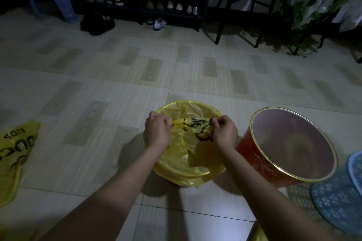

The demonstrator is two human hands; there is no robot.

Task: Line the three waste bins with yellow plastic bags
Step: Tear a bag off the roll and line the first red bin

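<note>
We hold the yellow bag (184,143) over the middle bin (176,179), and both our grips are clenched on it: the left hand (156,133) and the right hand (224,133) each pinch one end of a bunched strip of the plastic, stretched between them above the bin's mouth. We judge that we pull it apart like this to open the bag or to take up its loose edge, because the rest of the bag already lies over the rim and hangs inside. Just to the right of the right grip stands the red bin (252,160) with a gold rim and no liner yet. Further right, near the frame edge, is a blue bin (337,201). Well to the left of the left grip a spare yellow bag (13,154) waits flat on the floor (98,84), probably for the next bin.
</note>
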